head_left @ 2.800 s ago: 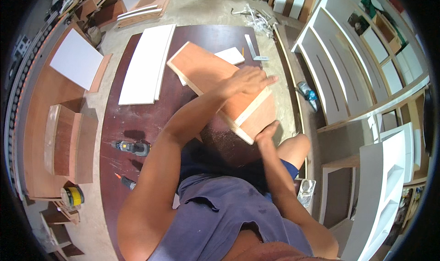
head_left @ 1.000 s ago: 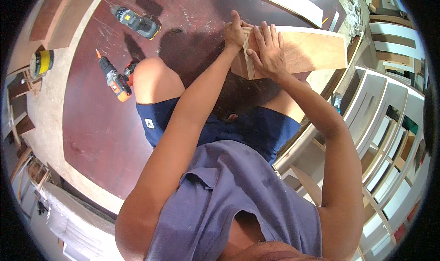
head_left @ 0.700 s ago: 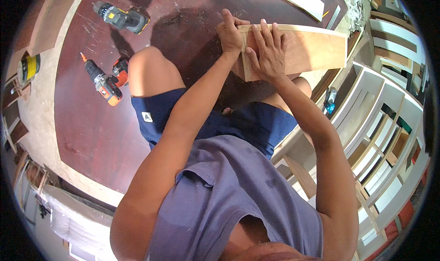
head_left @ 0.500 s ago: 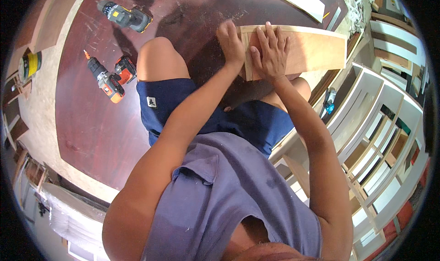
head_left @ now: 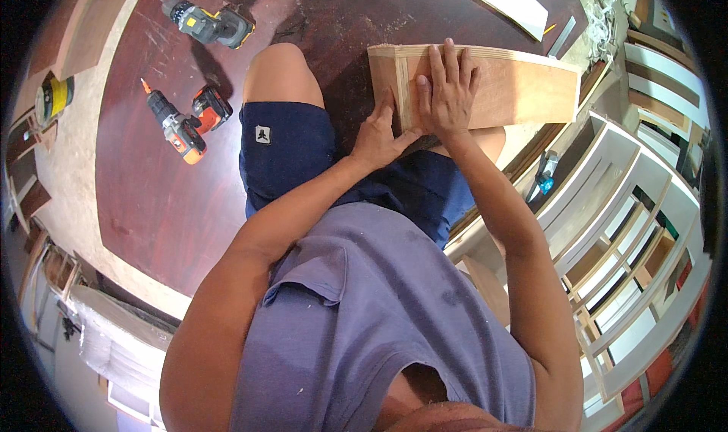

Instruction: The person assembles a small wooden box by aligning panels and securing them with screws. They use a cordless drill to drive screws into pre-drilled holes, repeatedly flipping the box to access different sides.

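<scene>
A plywood box-like piece (head_left: 523, 87), pale brown with lighter edge strips, is propped in front of my lap at the upper right. My right hand (head_left: 450, 91) lies flat across its face near the left end, fingers stretched out. At the near left corner, my left hand (head_left: 379, 138) grips the piece, thumb along the near edge and fingers against the end. The underside of the piece is hidden.
On the dark red board (head_left: 152, 227) lie an orange-and-black cordless drill (head_left: 178, 129) and a yellow-and-grey one (head_left: 212, 26). A white panel (head_left: 500, 0) lies at the far right. White slatted frames (head_left: 607, 174) stand to the right, near a blue-tipped tool (head_left: 544, 176).
My left hand has moved from the far left corner of the piece down to its near left corner. The piece has tilted, showing more of its left end. The right hand stays flat on it.
</scene>
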A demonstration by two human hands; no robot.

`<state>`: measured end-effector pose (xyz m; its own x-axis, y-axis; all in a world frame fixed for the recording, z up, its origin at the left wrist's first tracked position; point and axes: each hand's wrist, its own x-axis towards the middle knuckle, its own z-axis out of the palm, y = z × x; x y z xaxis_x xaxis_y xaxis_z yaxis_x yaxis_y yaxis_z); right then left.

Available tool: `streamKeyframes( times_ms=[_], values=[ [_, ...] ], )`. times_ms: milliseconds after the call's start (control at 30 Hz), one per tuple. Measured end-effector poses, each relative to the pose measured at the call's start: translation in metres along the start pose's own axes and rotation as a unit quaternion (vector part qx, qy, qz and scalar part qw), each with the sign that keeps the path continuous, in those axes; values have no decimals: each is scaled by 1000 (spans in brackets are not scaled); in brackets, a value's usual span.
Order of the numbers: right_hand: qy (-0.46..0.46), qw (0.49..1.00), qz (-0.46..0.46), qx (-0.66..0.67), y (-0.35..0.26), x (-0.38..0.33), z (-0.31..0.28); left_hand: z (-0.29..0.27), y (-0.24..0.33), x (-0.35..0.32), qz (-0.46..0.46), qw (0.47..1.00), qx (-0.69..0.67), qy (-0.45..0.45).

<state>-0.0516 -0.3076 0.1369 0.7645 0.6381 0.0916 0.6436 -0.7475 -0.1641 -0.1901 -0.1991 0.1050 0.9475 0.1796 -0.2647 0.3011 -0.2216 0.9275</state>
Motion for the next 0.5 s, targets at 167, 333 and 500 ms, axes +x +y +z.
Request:
streamKeyframes(
  times_ms=[167, 333, 500],
  values=[
    [1, 1000, 4, 0, -1, -1, 0, 11, -3, -1, 4, 999, -25, 44],
    [13, 1000, 4, -5, -1, 1, 0, 5, 6, 0, -28, 999, -20, 15],
    [28, 999, -22, -28, 3, 0, 9, 0, -22, 1, 69, 994, 73, 50]
  ],
)
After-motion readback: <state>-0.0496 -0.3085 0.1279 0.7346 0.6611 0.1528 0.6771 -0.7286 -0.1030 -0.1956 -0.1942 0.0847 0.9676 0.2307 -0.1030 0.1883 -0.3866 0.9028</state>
